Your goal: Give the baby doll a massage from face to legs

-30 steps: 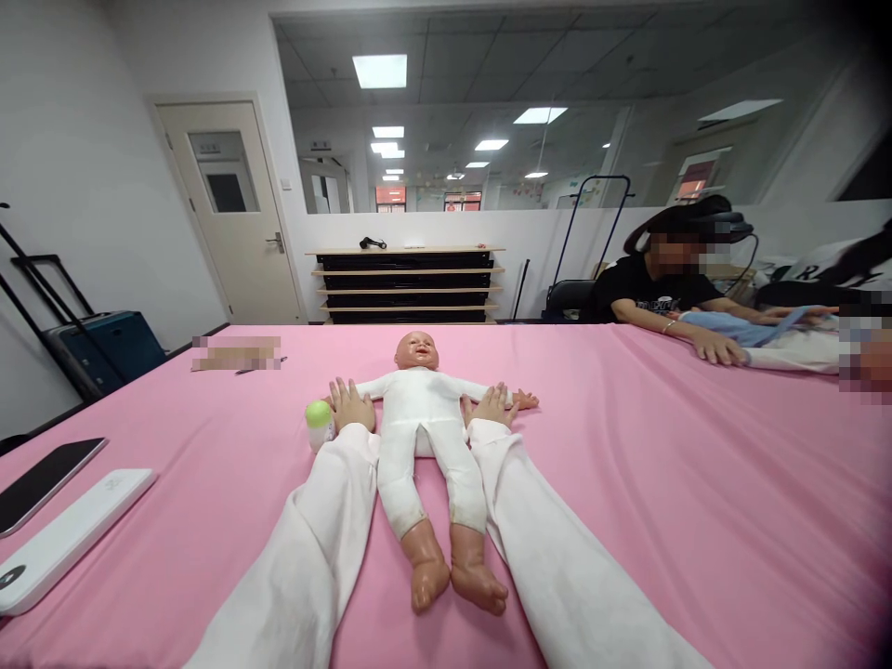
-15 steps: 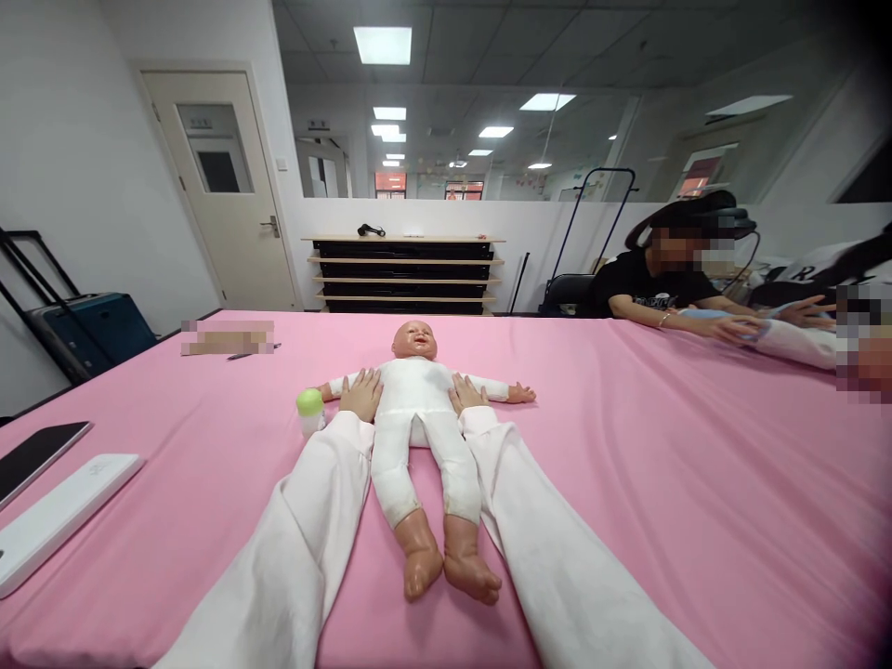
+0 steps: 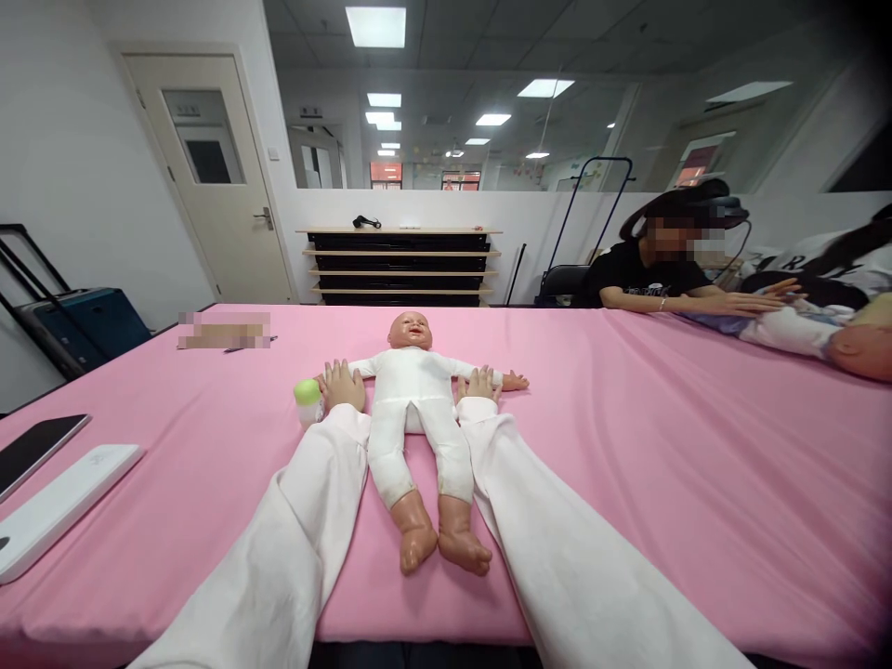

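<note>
Two bare hands appear in the head view, one on each side of a white-clothed baby doll [image 3: 411, 376]. The doll lies face up on the pink-covered table [image 3: 627, 520], between the wearer's forearms, head at the far end, arms outstretched, feet uncovered. Left hand [image 3: 346, 388]: palm down, fingers spread apart, over one doll sleeve. Right hand [image 3: 480, 385]: palm down, fingers slightly apart, over the other sleeve. Contact pressure cannot be determined. One green-capped bottle [image 3: 308, 400] stands just beside the left hand. One smartphone [image 3: 40, 453] and one white oblong device [image 3: 70, 506] lie at the table's left side. At right, a co-worker [image 3: 645, 277] in black extends both arms over a second doll [image 3: 862, 348].
</note>
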`<action>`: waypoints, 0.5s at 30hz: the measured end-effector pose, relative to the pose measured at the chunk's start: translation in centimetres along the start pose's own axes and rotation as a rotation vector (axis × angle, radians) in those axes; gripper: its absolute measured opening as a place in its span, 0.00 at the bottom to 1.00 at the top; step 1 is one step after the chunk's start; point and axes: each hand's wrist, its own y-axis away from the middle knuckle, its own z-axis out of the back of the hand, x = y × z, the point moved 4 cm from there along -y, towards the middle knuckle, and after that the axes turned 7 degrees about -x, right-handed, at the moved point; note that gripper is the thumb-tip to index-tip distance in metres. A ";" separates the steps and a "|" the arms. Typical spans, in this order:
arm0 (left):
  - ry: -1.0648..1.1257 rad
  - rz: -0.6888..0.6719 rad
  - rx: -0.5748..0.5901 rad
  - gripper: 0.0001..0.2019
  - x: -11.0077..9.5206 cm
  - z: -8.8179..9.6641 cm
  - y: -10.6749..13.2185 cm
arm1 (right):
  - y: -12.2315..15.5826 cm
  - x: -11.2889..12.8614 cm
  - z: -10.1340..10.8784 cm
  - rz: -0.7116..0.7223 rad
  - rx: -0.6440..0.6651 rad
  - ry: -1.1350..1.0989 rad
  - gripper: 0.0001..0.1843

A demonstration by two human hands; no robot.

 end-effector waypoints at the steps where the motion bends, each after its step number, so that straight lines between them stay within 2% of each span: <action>1: 0.037 -0.013 -0.005 0.26 -0.4 0.3 0.1 | 0.1 0.2 0.1 0.026 0.008 -0.020 0.22; 4: 0.164 -0.150 0.030 0.26 -2.6 1.0 1.2 | 0.3 1.0 0.4 0.133 0.052 -0.095 0.21; 6: 0.252 -0.298 0.115 0.25 -4.3 1.2 2.6 | 0.5 1.9 0.2 0.223 0.100 -0.151 0.20; 7: 0.296 -0.383 0.181 0.25 -5.0 1.2 3.4 | 0.7 2.3 0.0 0.271 0.129 -0.178 0.21; 8: 0.359 -0.512 0.326 0.26 -5.8 0.9 4.4 | 1.1 2.8 -0.2 0.319 0.159 -0.205 0.21; 10: 0.377 -0.625 0.462 0.26 -6.4 0.6 5.9 | 1.9 3.4 -0.9 0.402 0.223 -0.252 0.23; 12: 0.348 -0.646 0.531 0.26 -6.3 0.3 6.6 | 2.7 3.6 -1.7 0.449 0.283 -0.285 0.25; 15: 0.266 -0.600 0.587 0.25 -6.0 0.1 6.7 | 3.2 3.3 -2.9 0.436 0.360 -0.304 0.25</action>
